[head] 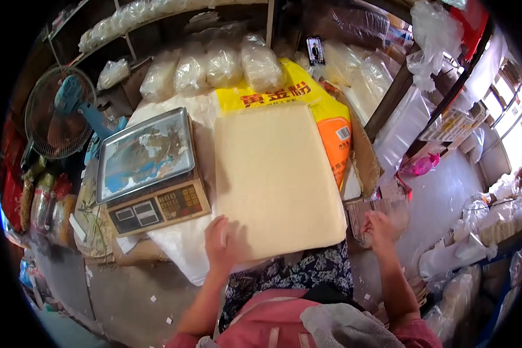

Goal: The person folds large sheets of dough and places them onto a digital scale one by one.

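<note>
A large rectangular stack of thin cream-coloured sheets (278, 178) lies flat in front of me, partly over a yellow and orange printed plastic sack (326, 117). My left hand (221, 243) is at the stack's lower left corner, fingers slightly curled; whether it grips the edge is not clear. To the right of the stack, apart from it, my right hand (377, 228) is raised with fingers bent over a cardboard surface; the fingertips are blurred, and I cannot tell whether something small is between them.
A digital scale with a worn metal tray (145, 152) stands left of the stack, a blue fan (69, 108) beyond it. Filled clear plastic bags (224, 65) line the back, near a phone (316, 50). A wooden post (391, 93) rises at the right.
</note>
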Demonstrator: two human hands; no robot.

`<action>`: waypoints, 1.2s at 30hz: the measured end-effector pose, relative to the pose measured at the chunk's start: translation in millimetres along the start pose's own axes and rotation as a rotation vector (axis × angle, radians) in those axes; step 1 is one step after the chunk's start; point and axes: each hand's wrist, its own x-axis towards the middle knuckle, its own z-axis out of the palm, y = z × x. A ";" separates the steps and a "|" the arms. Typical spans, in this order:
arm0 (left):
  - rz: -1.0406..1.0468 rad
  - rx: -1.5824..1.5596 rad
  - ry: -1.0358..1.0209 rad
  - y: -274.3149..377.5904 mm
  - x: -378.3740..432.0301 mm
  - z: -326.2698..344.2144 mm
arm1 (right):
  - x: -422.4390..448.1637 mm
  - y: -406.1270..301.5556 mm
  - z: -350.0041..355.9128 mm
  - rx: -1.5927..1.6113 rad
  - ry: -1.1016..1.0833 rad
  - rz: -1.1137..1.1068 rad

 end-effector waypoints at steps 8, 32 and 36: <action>-0.371 -0.437 -0.061 -31.6 -43.6 -24.1 | -55.1 -20.1 125.3 -0.290 -0.463 -0.263; -0.258 -0.455 -0.074 -34.9 -52.9 -19.6 | -79.1 -2.9 250.8 -0.940 -0.940 -1.004; -0.050 -0.032 -0.088 -25.4 -51.6 -10.3 | -63.3 -21.4 241.8 -0.581 -0.741 -0.654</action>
